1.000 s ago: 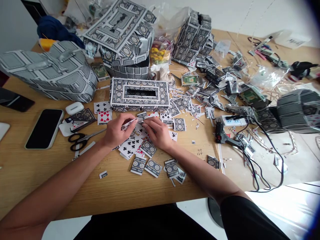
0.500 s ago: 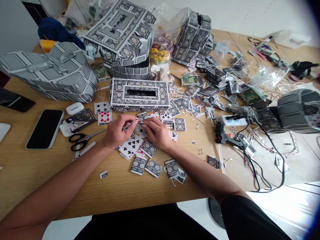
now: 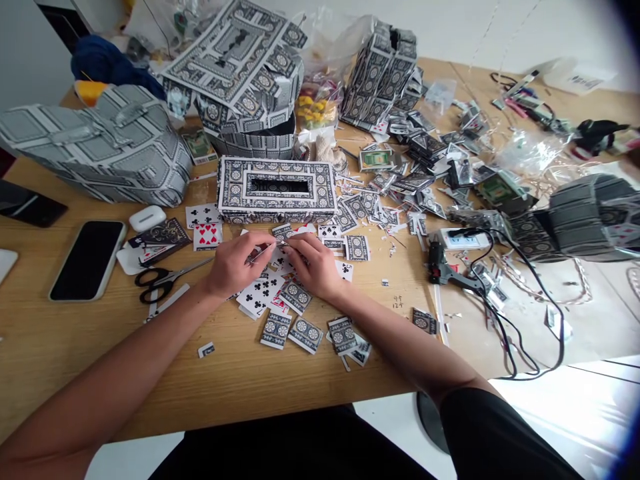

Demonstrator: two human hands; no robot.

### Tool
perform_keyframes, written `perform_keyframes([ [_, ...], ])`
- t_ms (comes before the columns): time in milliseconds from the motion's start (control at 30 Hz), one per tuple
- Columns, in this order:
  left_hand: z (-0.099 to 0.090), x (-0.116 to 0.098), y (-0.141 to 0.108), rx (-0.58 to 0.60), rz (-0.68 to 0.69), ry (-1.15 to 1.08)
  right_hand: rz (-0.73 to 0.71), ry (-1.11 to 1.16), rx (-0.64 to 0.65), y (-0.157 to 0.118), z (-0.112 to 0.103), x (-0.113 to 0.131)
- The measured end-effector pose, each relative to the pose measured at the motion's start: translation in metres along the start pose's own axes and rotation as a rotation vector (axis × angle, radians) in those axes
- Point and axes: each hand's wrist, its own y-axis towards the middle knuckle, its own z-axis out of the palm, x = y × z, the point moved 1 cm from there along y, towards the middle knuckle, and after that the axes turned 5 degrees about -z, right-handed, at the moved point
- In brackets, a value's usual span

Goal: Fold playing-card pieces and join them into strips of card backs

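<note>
My left hand (image 3: 240, 263) and my right hand (image 3: 314, 265) meet at the fingertips over loose playing cards (image 3: 260, 295). Between thumb and fingers, my left hand pinches a thin card piece, seen nearly edge-on. The right fingertips are closed at the same piece's right end; what they pinch is too small to make out. Just behind both hands lies a card-covered box (image 3: 277, 190) with a rectangular slot in its top. Folded card pieces (image 3: 275, 329) rest in front of the hands. Black-handled scissors (image 3: 155, 283) lie left of my left hand.
A phone (image 3: 87, 260) and an earphone case (image 3: 147, 218) are at the left. Large woven card bags (image 3: 135, 143) stand behind. A glue gun (image 3: 443, 267) with looping black cables is at the right, before a heap of folded cards (image 3: 425, 150). The table edge runs in front.
The whole view has shifted slightly, so most things appear a little further left. My hands keep the same pinched pose, fingertips together.
</note>
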Motion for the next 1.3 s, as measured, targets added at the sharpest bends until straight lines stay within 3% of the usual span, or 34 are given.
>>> perform_keyframes([
  [967,0.0013,-0.0003,0.0046,0.108,0.008,-0.045,-0.033,0.028,-0.054,-0.0019,-0.0002,-0.0003],
  [1300,-0.0011,0.0011,0.0070,0.128,0.011,-0.049,-0.171,0.109,0.074,-0.0031,-0.0073,0.0011],
])
